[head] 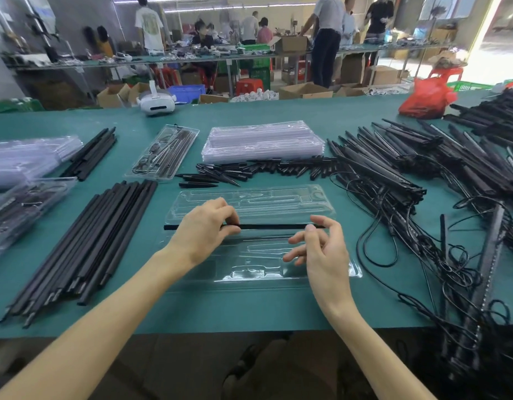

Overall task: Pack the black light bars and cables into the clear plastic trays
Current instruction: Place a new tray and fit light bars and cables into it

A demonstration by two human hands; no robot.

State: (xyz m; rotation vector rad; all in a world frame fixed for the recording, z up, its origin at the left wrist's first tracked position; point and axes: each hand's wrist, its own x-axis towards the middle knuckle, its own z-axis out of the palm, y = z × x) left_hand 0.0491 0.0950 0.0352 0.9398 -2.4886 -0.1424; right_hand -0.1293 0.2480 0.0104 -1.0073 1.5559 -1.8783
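An open clear plastic tray [292,197] lies flat on the green table in front of me, both halves spread. A thin black bar [272,226] stretches left to right across its middle fold. My left hand [203,229] pinches the bar near its left end. My right hand [321,249] holds the bar's right end between thumb and forefinger, the other fingers loosely spread over the near half of the tray. Light bars with tangled cables [408,180] are heaped to the right.
A row of black rods [85,246] lies at the left, with another bundle [90,153] behind. A packed tray [165,151], a stack of clear trays [264,140] and small black spikes [249,168] sit further back. A red bag [425,96] and a white headset [155,102] lie at the far edge.
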